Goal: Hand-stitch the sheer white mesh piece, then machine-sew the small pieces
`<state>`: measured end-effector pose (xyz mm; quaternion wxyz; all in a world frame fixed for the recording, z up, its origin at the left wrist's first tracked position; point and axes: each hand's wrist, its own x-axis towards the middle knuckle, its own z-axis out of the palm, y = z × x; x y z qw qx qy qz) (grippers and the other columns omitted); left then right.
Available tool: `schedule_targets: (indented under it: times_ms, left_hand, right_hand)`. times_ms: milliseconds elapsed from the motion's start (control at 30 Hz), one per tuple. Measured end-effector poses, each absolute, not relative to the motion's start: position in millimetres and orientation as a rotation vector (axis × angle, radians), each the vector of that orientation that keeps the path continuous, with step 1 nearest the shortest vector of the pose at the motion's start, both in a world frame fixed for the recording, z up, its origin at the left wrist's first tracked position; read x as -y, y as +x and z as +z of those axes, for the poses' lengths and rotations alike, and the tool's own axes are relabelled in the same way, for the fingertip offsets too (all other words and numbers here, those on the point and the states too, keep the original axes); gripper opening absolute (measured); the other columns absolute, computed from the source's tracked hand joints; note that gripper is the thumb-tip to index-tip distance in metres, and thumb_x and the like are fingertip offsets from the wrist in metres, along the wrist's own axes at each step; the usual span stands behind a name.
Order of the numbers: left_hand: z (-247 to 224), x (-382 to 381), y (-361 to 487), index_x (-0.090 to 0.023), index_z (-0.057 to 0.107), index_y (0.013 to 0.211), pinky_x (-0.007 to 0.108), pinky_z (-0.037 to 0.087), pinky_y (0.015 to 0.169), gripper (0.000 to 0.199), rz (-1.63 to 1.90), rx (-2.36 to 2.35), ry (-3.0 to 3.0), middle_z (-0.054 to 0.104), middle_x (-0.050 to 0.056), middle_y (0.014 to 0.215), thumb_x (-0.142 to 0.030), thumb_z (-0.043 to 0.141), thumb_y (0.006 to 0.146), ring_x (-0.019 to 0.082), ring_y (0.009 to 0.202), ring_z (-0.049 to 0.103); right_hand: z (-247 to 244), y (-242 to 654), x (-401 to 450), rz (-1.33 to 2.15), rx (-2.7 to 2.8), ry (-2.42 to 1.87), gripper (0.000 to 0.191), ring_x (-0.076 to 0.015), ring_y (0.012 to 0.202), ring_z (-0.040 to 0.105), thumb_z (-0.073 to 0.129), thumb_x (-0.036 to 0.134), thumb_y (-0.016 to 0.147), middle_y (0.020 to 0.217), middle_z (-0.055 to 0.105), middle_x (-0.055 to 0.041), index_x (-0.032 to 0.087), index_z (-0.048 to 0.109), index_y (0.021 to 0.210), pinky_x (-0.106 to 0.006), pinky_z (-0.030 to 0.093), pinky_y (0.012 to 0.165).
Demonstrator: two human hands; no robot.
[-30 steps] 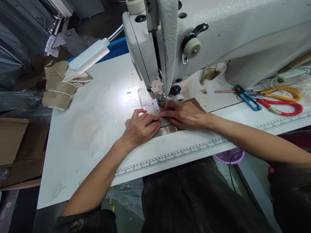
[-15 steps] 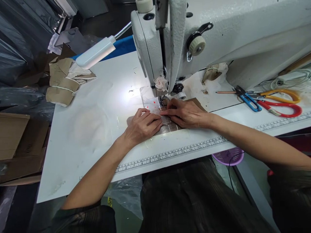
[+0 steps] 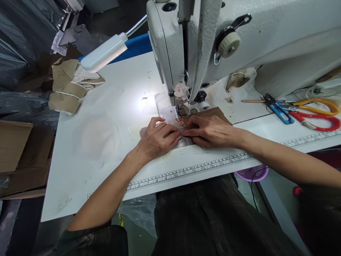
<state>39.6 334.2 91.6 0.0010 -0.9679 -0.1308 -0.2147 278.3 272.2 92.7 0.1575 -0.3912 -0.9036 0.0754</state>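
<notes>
Under the head of a pale sewing machine (image 3: 170, 46), at its presser foot, lies a thin translucent piece with red marks (image 3: 166, 113). A brown strip (image 3: 214, 114) runs off to the right of the foot. My left hand (image 3: 158, 139) rests on the left part of the work, fingers bent and pressed down close together. From the right, my right hand (image 3: 210, 131) pinches the work's near edge with thumb and forefinger. The fingertips of both hands almost meet just in front of the foot. What lies beneath the fingers is mostly hidden.
A white lamp (image 3: 103, 53) hangs over the table's back left. Behind it lies a tied brown bundle (image 3: 65, 85). At the right are blue snips (image 3: 279, 111), red-handled scissors (image 3: 319, 122), orange-handled scissors (image 3: 317, 103) and a pencil (image 3: 253, 101). A printed ruler (image 3: 183, 173) edges the table.
My right hand has shifted slightly right and toward me, uncovering a red mark near the foot. My left hand has barely moved. The machine appears larger and further right as the view shifts.
</notes>
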Motion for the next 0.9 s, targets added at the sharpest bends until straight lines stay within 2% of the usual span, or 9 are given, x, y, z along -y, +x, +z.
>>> schedule_targets:
  times_ms: [100, 267, 600, 900]
  left_hand:
    - [96.4, -336.4, 38.0, -0.023, 0.069, 0.089, 0.043, 0.045, 0.081, 0.008, -0.751, 0.507, -3.01, 0.075, 0.002, 0.094, -0.029, 0.064, 0.089, 0.019, 0.082, 0.066]
    - [95.1, -340.9, 36.9, -0.019, 0.067, 0.091, 0.035, 0.045, 0.067, 0.007, -0.934, 0.672, -2.91, 0.073, 0.007, 0.093, -0.02, 0.06, 0.09, 0.018, 0.079, 0.063]
    - [85.3, -341.0, 38.2, -0.016, 0.066, 0.11, 0.036, 0.045, 0.073, 0.021, -0.698, 0.645, -3.003, 0.07, 0.011, 0.11, -0.025, 0.055, 0.094, 0.02, 0.089, 0.063]
    - [85.7, -340.3, 39.1, -0.017, 0.063, 0.117, 0.037, 0.041, 0.072, 0.027, -0.645, 0.631, -2.968, 0.068, 0.011, 0.118, -0.031, 0.053, 0.096, 0.02, 0.083, 0.058]
  right_hand:
    - [92.8, 277.9, -272.5, 0.166, 2.614, -1.091, 0.035, -0.0194, 0.086, 0.058, 0.047, 0.024, 0.096, 0.102, 0.061, -0.0111, 0.022, 0.068, 0.123, -0.027, 0.038, 0.057]
    - [94.7, 276.0, -270.7, 0.113, 2.62, -1.089, 0.033, -0.019, 0.086, 0.059, 0.047, 0.021, 0.095, 0.102, 0.061, -0.011, 0.021, 0.068, 0.12, -0.026, 0.036, 0.056]
    - [92.7, 273.7, -268.6, 0.094, 2.598, -1.105, 0.033, -0.02, 0.089, 0.058, 0.048, 0.021, 0.095, 0.102, 0.061, -0.0121, 0.02, 0.068, 0.12, -0.025, 0.039, 0.056]
    - [91.5, 274.4, -268.5, 0.02, 2.627, -1.09, 0.034, -0.0211, 0.091, 0.059, 0.045, 0.02, 0.096, 0.104, 0.061, -0.0127, 0.019, 0.066, 0.123, -0.024, 0.037, 0.055]
